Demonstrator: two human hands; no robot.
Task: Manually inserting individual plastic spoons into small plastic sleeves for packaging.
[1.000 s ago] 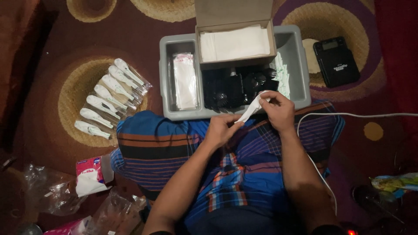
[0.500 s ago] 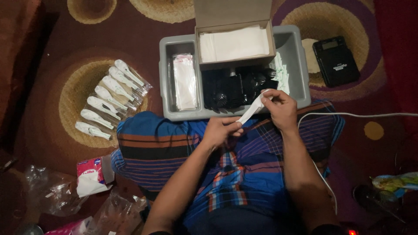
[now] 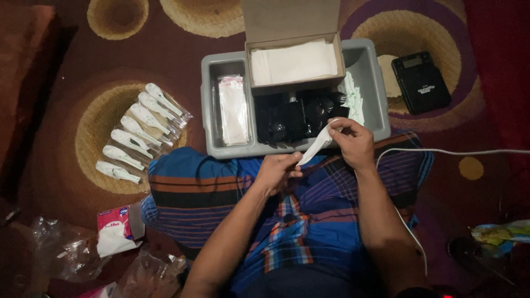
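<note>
I sit on a patterned carpet with a striped blue cloth (image 3: 210, 193) over my lap. My left hand (image 3: 277, 172) pinches the lower end of a thin white packet (image 3: 316, 145), and my right hand (image 3: 352, 141) grips its upper end. The packet slants between both hands at the near rim of a grey plastic tray (image 3: 208, 99). In the tray are clear bags (image 3: 233, 108), a heap of black items (image 3: 292, 118) and an open cardboard box of white sheets (image 3: 293, 62).
A row of several wrapped white packets (image 3: 138, 132) lies on the carpet at left. A black device (image 3: 420, 82) sits right of the tray. A white cable (image 3: 458, 151) runs by my right arm. Crumpled plastic bags (image 3: 77, 251) and a tissue pack (image 3: 115, 229) lie lower left.
Both hands hold the white packet throughout; they have shifted only slightly, with the packet still slanted at the tray's near rim.
</note>
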